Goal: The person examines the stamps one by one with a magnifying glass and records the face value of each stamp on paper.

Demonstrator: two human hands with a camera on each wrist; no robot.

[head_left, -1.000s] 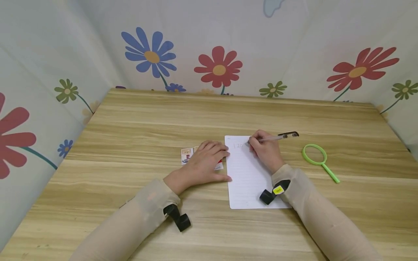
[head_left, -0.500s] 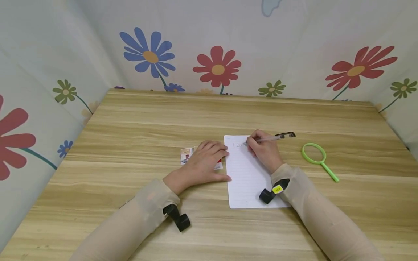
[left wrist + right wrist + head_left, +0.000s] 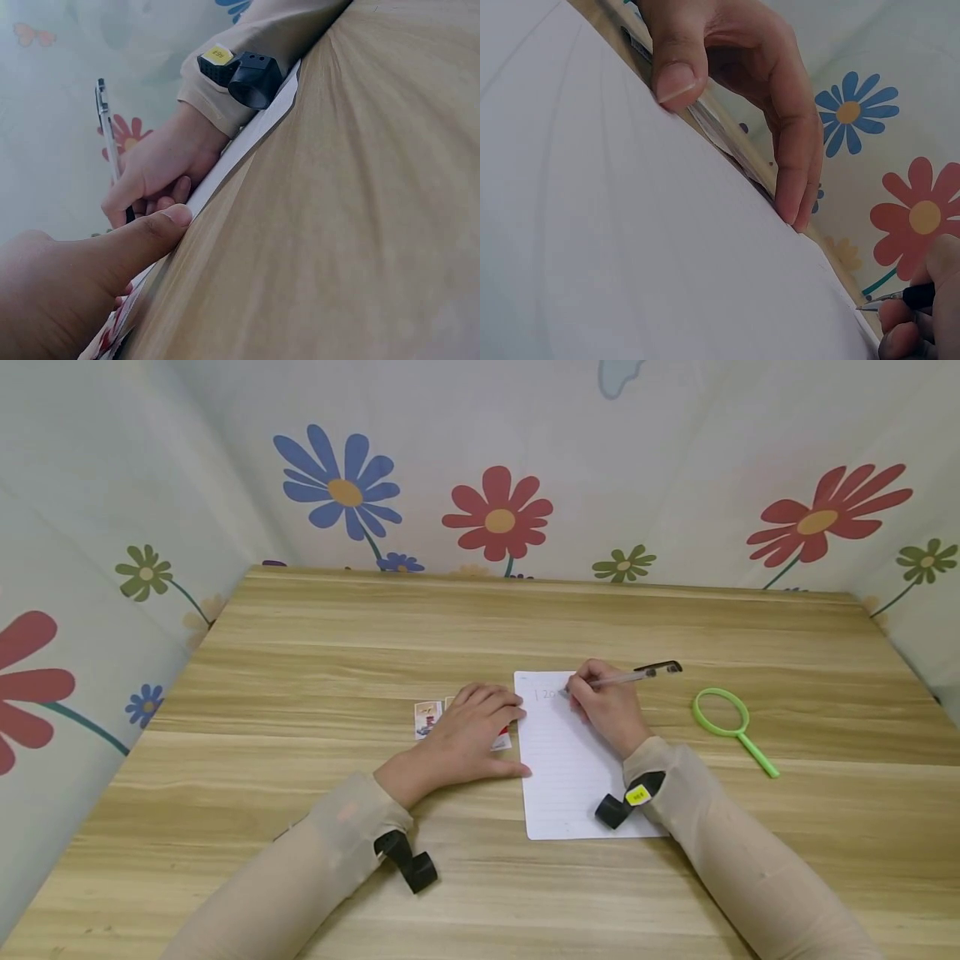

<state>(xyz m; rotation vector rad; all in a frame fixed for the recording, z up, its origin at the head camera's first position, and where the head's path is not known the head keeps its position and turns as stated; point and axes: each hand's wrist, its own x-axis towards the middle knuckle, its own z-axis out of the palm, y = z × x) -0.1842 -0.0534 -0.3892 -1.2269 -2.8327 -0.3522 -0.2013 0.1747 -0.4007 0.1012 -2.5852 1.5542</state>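
We've got the right hand (image 3: 611, 706) pinching the pen (image 3: 626, 677), tip at the top of the paper (image 3: 555, 777) by some faint marks (image 3: 546, 695). Paper's on the table (image 3: 450, 627), between the hands. Left hand (image 3: 468, 735) grips nothing: fingers extended, fingertips and thumb touching the paper's left edge, palm over the cards (image 3: 428, 718). Main risk as we see it: the paper is steadied along one edge only, so a hard sideways stroke could rotate it and skew the marks. Second: a shift of the left hand could drag the cards, or push one under the paper and leave us a bump. Right hand sits close to the marks; sliding it back could smear them if they're wet, which we can't tell. Wrist camera (image 3: 613, 811) hangs over the lower paper and might snag it. Magnifier (image 3: 741, 735) lies right of the hand; an outward sweep could knock it.
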